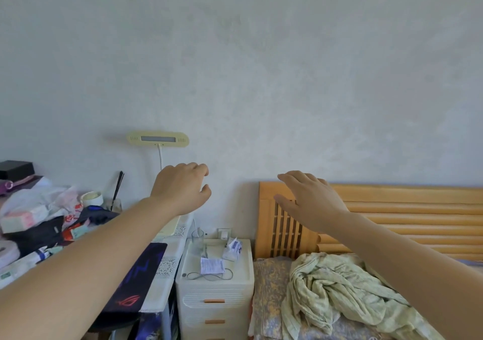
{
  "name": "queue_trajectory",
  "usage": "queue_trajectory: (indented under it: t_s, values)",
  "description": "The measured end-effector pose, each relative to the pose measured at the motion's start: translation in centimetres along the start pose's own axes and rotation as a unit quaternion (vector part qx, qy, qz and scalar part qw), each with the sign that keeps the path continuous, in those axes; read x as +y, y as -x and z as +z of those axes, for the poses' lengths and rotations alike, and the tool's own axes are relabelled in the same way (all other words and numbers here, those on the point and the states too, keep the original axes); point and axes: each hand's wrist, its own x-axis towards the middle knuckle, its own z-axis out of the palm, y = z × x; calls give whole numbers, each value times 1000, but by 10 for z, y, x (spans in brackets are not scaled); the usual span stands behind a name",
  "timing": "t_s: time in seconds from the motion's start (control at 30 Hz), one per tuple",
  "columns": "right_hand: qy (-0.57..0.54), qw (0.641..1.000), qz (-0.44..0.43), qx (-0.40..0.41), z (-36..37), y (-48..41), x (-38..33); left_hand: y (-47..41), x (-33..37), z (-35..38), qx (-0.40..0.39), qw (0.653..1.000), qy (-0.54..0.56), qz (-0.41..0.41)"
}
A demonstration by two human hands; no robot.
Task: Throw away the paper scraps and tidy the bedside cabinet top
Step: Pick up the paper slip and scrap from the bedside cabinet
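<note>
A cream plastic bedside cabinet [188, 284] with orange-handled drawers stands between a desk and a bed. On its top lie a printed paper leaflet [212, 265], a pair of thin-rimmed glasses [209, 277], a small white and blue box [233, 248] and a clear glass [197, 237]. My left hand [183, 186] hangs in the air above the cabinet, fingers loosely curled, holding nothing. My right hand [308, 199] is raised in front of the headboard, fingers spread, empty.
A cluttered desk [167, 274] on the left carries bags, clothes and a dark mouse mat [136, 279]. A wooden headboard [392, 216] and a bed with a crumpled green blanket [337, 290] fill the right. A cream wall lamp [157, 139] hangs above.
</note>
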Motion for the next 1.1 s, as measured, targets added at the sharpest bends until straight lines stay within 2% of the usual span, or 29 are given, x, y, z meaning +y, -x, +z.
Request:
queue_trajectory:
  t_s: [0.5, 0.73, 1.1]
  values:
    - [10, 998, 35, -59, 141, -208, -7, -158, -115, 169, -29, 997, -4, 64]
    - [-36, 990, 54, -124, 239, -244, 5, -178, -112, 281, -135, 986, 19, 97]
    - [-68, 977, 35, -200, 444, -253, 26, -147, -100, 485, -254, 963, 50, 75]
